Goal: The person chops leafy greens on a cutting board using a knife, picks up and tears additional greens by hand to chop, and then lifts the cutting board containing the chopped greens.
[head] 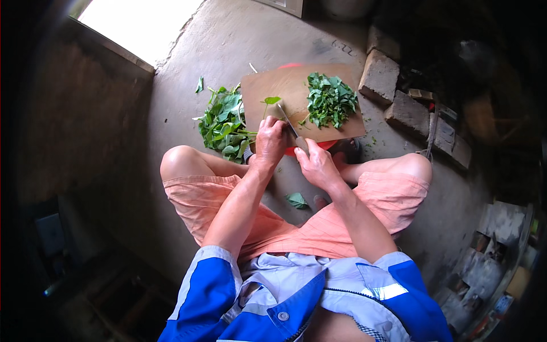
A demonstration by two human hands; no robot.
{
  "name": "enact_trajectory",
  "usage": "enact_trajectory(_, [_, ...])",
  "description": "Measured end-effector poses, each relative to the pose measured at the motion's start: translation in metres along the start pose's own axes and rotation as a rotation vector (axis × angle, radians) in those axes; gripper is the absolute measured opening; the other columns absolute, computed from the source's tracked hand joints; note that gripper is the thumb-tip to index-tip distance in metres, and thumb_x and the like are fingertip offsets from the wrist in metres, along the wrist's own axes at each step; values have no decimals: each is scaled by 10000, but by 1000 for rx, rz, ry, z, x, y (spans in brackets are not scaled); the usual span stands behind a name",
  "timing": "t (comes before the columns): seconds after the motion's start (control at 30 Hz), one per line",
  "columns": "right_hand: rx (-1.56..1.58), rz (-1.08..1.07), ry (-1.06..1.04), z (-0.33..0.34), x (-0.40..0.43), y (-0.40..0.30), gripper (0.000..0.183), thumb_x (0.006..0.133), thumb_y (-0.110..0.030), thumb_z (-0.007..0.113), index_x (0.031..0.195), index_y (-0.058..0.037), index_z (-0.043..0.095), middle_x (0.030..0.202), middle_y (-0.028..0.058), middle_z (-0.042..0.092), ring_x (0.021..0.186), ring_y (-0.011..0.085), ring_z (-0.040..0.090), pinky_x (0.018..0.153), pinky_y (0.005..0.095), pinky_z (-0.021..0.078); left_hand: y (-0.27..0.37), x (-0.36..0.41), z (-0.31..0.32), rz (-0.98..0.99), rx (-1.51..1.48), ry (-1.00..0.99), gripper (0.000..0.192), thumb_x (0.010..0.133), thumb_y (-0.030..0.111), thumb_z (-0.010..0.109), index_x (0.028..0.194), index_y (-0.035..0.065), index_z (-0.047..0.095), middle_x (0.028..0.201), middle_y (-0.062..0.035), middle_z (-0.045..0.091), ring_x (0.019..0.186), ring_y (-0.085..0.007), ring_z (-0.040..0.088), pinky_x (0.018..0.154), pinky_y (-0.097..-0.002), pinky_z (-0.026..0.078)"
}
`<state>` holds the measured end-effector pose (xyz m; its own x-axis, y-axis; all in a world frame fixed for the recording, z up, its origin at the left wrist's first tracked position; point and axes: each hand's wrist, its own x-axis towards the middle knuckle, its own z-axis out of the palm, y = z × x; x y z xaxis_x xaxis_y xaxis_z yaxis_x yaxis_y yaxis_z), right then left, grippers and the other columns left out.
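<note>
My right hand (317,164) is closed around the handle of a knife (290,124), whose blade points up and left over a brown board (265,87). Beside the blade, at the board's near edge, my left hand (272,139) grips a leafy green stem (271,101) with its leaf standing out past the fingers. Chopped green leaves (331,100) lie heaped on the board's right part. A pile of whole leafy stems (222,119) rests on the floor by the board's left edge. Something red shows from under the board; what bears the board is mostly hidden.
Concrete blocks (379,77) line the floor at the right. A loose leaf (296,200) lies on the floor between my legs, another (199,84) beyond the leaf pile. Green scraps are scattered right of the board. A bright doorway opens at the upper left.
</note>
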<state>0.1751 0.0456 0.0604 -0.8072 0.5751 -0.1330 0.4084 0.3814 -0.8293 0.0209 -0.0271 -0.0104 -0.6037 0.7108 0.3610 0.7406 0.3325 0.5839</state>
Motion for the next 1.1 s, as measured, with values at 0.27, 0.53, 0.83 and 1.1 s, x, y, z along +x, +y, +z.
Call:
enact_trajectory(0.27, [102,87,60,-1,1,11,352,976,-293,602,1143,16,575,917,310,680,904,507,659,778,557,530,8,-1,-18,88,199,-82,165,788,53,680,936,112,723,972,-84,645,935,-316,612,796,-419,529])
enact_trajectory(0.53, [120,92,93,-22,-5,3,311,984,-285,604,1107,1,590,902,291,684,894,498,664,747,536,532,-6,4,-8,43,93,-7,128,789,52,702,904,105,723,933,-82,666,919,-323,617,809,-422,530])
enact_trajectory(0.83, [145,118,-43,-19,-14,-10,287,986,-264,607,1101,-4,569,863,297,667,861,494,663,697,527,527,-7,4,-4,32,107,-4,222,733,13,672,926,112,718,937,-76,652,922,-315,605,819,-407,527])
enact_trajectory(1.1, [11,73,-22,-11,0,-9,322,984,-270,583,1080,34,538,890,330,665,884,516,651,757,566,525,-6,2,-4,12,51,5,224,721,-2,668,921,91,709,942,-96,655,913,-334,598,831,-418,518])
